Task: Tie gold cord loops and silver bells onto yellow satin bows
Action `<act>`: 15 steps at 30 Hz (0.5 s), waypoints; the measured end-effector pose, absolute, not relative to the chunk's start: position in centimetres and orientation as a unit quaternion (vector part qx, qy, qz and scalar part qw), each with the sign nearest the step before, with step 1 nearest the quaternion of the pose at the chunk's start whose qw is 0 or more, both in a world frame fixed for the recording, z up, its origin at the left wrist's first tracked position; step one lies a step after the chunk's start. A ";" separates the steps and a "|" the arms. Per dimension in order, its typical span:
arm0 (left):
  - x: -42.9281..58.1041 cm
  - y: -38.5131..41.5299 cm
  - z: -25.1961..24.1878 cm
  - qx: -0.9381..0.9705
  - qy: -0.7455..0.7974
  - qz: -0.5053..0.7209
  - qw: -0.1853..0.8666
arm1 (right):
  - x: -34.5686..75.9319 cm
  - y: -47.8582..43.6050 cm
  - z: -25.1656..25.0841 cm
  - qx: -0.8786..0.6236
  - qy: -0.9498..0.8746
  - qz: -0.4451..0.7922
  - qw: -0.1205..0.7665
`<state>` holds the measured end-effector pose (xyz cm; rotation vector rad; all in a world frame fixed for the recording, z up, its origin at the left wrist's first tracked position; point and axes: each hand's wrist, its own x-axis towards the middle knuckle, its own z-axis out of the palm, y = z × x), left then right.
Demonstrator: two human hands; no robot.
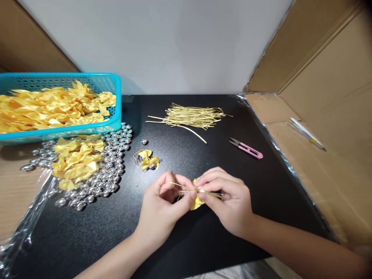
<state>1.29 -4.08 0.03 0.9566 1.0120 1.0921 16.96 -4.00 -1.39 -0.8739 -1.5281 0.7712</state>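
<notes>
My left hand pinches gold cord and the edge of a yellow bow above the black table. From the other side my right hand pinches the same bow and cord, its fingertips almost touching those of my left hand. Loose cord ends stick out on both sides, over the left fingers and under the right ones. The middle of the bow is partly hidden by my fingertips. Beyond my left hand, a finished-looking piece of yellow bows, a silver bell and looped gold cord lies on the table, with a single silver bell behind it.
A turquoise basket full of yellow bows stands at the back left. Before it, more bows lie among many silver bells. Gold cords are bundled at the back; pink snips lie right. A white tool rests on cardboard.
</notes>
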 end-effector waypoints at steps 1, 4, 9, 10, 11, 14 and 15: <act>1.3 -4.1 0.0 0.408 0.442 0.478 0.640 | 16.9 -4.0 -1.4 -0.369 -0.656 0.318 0.577; 1.5 -4.0 0.0 0.384 0.438 0.484 0.653 | 16.8 -4.0 -1.7 -0.359 -0.663 0.301 0.584; 1.7 -3.9 -0.4 0.365 0.427 0.490 0.667 | 16.9 -4.0 -1.9 -0.354 -0.666 0.305 0.581; 1.7 -3.9 -0.5 0.363 0.424 0.491 0.669 | 17.0 -4.0 -1.9 -0.353 -0.665 0.308 0.581; 1.7 -4.0 -0.6 0.362 0.420 0.494 0.670 | 17.0 -3.9 -1.9 -0.353 -0.664 0.312 0.580; 1.6 -4.0 -0.8 0.358 0.413 0.499 0.673 | 17.1 -3.9 -1.9 -0.358 -0.654 0.329 0.580; 1.6 -4.0 -0.7 0.356 0.413 0.497 0.675 | 17.2 -3.9 -1.8 -0.359 -0.650 0.335 0.580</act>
